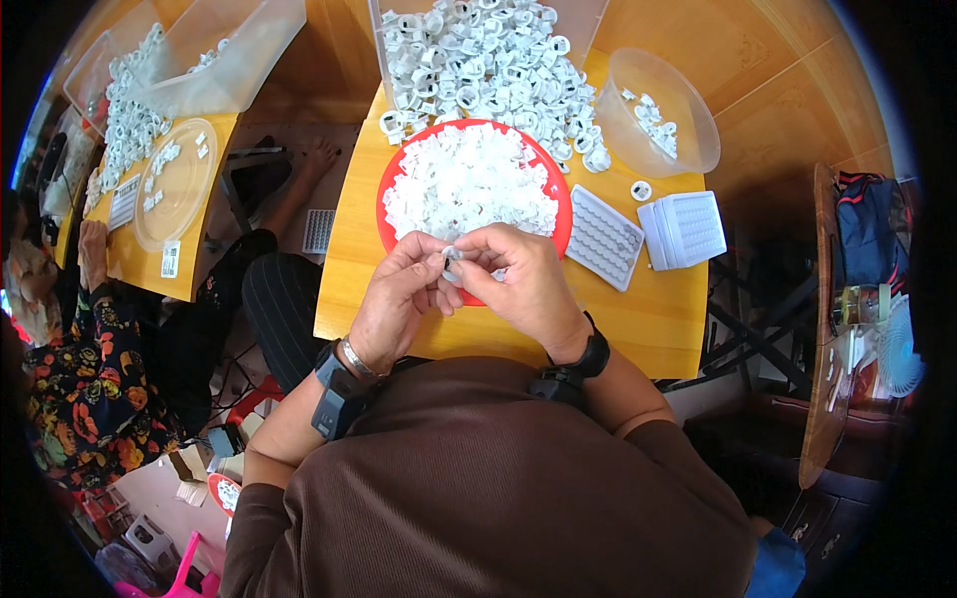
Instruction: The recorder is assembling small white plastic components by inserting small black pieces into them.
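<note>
— Head view: what are the hands doing?
— Left hand (396,297) and right hand (518,284) meet at the near edge of the red tray (387,194), both pinching one small white plastic piece (452,253) between fingertips.
— And around them?
— White bits fill the tray; white rings heap in the clear bin (588,18) beyond, with a white grid tray (603,237) to the right.

One red plate (384,204), two white grid trays (604,237) (688,229), two clear round bowls (688,105) (177,189).
</note>
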Demonstrator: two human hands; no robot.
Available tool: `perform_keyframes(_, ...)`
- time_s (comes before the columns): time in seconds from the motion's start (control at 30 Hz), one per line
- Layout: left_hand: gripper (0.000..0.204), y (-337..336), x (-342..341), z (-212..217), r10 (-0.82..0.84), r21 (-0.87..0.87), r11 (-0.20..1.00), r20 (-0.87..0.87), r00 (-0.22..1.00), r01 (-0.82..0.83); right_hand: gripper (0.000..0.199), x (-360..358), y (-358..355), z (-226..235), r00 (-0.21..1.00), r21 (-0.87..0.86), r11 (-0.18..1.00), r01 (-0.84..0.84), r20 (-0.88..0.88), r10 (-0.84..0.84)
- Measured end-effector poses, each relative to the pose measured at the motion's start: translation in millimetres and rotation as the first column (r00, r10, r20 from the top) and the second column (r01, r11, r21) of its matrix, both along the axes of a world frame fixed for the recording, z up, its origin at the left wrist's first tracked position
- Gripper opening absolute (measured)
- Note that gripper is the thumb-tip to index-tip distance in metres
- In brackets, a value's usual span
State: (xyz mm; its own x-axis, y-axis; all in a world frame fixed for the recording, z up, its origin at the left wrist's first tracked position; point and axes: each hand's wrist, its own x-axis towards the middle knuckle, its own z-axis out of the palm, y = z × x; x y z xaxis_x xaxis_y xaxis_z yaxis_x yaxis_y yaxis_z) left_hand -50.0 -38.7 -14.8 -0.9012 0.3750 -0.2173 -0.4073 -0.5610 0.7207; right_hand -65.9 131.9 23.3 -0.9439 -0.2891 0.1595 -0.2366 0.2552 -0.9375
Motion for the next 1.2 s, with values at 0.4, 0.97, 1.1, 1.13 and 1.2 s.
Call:
perform_keyframes(0.4,0.015,-13.4,-4.0,-0.4,0.118,0.011,0.993,0.003,0.993,-0.118,0.008,-13.3,52.0,-2.0,0.947,0.365,0.897,0.250,-0.285,-0.149)
perform_keyframes(0.97,0.014,-9.8,-3.5,-1.0,0.096,0.017,0.995,0.029,0.995,-0.096,0.012,-8.6,30.6,-14.7,0.955,0.649,0.760,0.042,-0.249,0.160)
perform_keyframes(1.1,0.014,-10.1,-2.5,-0.4,0.091,0.019,0.996,0.024,0.996,-0.091,0.011,-9.7,29.6,-14.9,0.944,0.664,0.748,0.010,-0.253,0.211)
perform_keyframes(1.13,0.014,-9.7,-3.3,-1.1,0.087,0.018,0.996,0.027,0.996,-0.087,0.012,-10.3,30.0,-15.1,0.948,0.676,0.737,0.006,-0.238,0.211)
perform_keyframes(1.2,0.014,-9.1,-4.6,-2.9,0.081,0.018,0.997,0.033,0.996,-0.081,0.014,-11.8,30.3,-16.4,0.953,0.689,0.725,0.001,-0.221,0.209)
